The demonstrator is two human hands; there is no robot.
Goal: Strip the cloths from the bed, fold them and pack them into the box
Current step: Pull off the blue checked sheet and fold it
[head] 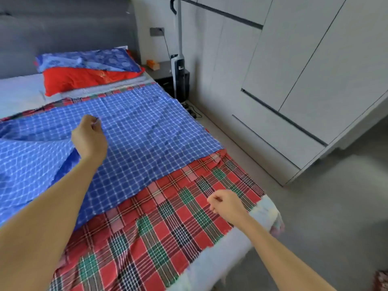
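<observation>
the left hand (89,135) is closed in a pinch on the blue cloth (147,133); its fingertips (95,122) hold a bit of the checked fabric raised off the bed (220,255). from that pinch a lifted fold of the blue cloth falls away to the left and back toward the person, under the forearm. the remainder of the blue cloth lies flat to the right of the pinch and beyond it, reaching the bed's right edge.

the right hand (227,203) has its fingers curled into a loose fist over the red cloth (168,227), close to that cloth's right border. i cannot tell whether it holds any of the fabric or only hangs above it; the plaid around it lies flat. the red cloth spreads under this hand, to its left and toward the person, and runs beneath the blue cloth, whose near edge crosses between the 2 hands. a thin strip of the same plaid shows past the far edge of the blue cloth, beyond the left hand.

further beyond the left hand, 2 pillows are stacked against the headboard (63,28): a blue pillow (94,59) on a red pillow (84,79). to the right of them stands a nightstand (165,74) with an upright vacuum (179,66) beside it. a grey wardrobe (294,70) fills the wall well to the right of the right hand.
</observation>
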